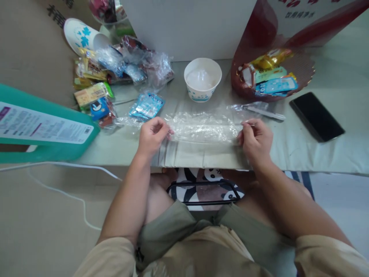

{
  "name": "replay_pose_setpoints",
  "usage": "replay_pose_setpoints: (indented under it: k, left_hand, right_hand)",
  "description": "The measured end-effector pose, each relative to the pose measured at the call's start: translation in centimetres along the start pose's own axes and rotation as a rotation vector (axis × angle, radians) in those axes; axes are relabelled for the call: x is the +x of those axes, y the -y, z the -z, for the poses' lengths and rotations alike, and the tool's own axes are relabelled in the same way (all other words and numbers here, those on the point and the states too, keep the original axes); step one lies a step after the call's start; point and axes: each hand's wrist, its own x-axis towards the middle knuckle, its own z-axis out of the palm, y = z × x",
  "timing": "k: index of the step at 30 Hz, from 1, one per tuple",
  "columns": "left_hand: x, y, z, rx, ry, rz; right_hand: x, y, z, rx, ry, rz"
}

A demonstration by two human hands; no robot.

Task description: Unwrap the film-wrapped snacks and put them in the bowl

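Observation:
A clear plastic bag (206, 130), thin and crinkled, stretches between my two hands just above the table's front edge. My left hand (155, 134) pinches its left end, fingers closed. At the other end, my right hand (255, 139) grips the plastic between thumb and fingers. Behind the bag stands a white paper cup (203, 80) with a blue pattern; something whitish and translucent sits inside it. Blue packets (147, 105) lie close behind my left hand. Beyond my right hand is a thin strip in clear wrapping (263, 110).
To the right are a dark phone (317, 116) and a brown-red scalloped basket (311, 73) of snack packets. Wrapped snacks (135, 65) and a tipped paper cup (85, 36) crowd the back left. A green jug (83, 148) stands left. White and red boxes (190, 27) back the table.

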Motion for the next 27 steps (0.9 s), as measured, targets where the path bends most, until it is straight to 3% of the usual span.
replay_pose_setpoints:
  k: [3, 10, 13, 15, 18, 21, 24, 27]
  left_hand:
    - [0.1, 0.0, -0.3, 0.063, -0.04, 0.101]
    - [0.0, -0.1, -0.3, 0.238, -0.121, 0.192]
    - [0.0, -0.4, -0.4, 0.224, -0.077, 0.191]
    - [0.1, -0.4, -0.5, 0.163, -0.01, 0.168]
    - [0.1, -0.2, -0.5, 0.119, 0.046, 0.056]
    - [0.1, 0.2, -0.4, 0.118, 0.152, -0.1]
    - [-0.2, 0.5, -0.5, 0.122, 0.349, -0.254]
    - [-0.6, 0.7, -1.0, 0.275, 0.414, -0.368]
  right_hand:
    - [0.3, 0.7, 0.5, -0.227, 0.011, -0.104]
    - [0.6, 1.8, 1.5, -0.744, 0.183, -0.164]
    - [0.4, 1.5, 2.3, -0.846, 0.232, -0.184]
    - [0.2, 1.2, 2.9, -0.85, 0.196, -0.073]
    - [-0.5, 1.1, 3.1, -0.773, 0.086, 0.284]
    - [-1.1, 1.4, 1.8, -0.675, 0.128, 0.543]
    - [-1.0, 1.3, -0.2, -0.604, 0.205, 0.596]
    - [-0.3, 1.0, -1.1, -0.479, 0.21, 0.563]
